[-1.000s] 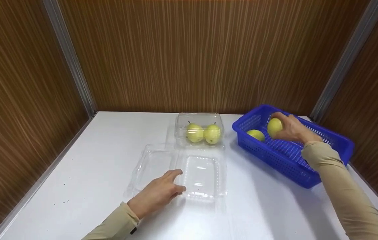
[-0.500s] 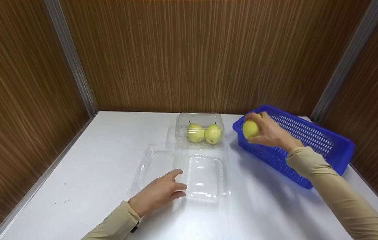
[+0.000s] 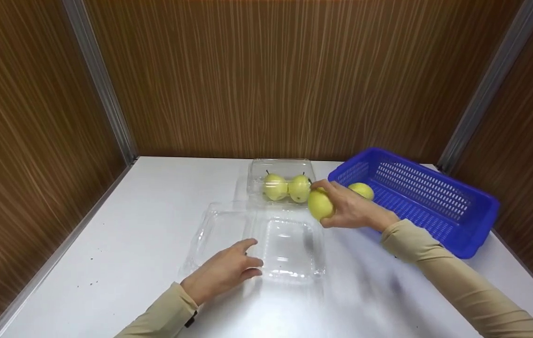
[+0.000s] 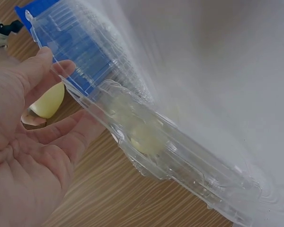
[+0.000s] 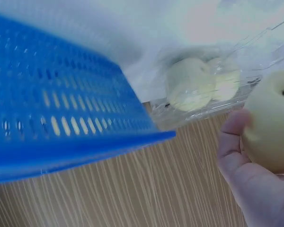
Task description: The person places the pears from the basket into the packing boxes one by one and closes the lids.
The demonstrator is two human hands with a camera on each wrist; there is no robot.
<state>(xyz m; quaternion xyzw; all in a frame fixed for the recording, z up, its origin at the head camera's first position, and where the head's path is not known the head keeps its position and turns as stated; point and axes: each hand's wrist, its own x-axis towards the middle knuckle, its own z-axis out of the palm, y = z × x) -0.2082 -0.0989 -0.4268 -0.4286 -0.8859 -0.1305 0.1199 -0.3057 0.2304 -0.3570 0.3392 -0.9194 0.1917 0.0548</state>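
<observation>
In the head view my right hand grips a yellow-green pear above the table, between the blue basket and an open clear plastic clamshell box. Fingers and thumb curl round the same pear in the right wrist view. My left hand lies over the near middle of the open box, its fingers loosely spread. Up close in the left wrist view, the left hand has its fingertips right at the clear box's edge. Neither half of the open box holds fruit.
Behind the open box stands a closed clear clamshell with two pears showing in it. The blue perforated basket is at the right, one pear inside. Wood-grain panels wall in the white table.
My right hand has carried the pear out of the blue basket, leftward and toward me, to near the open box's far right corner. My left hand has hardly moved.
</observation>
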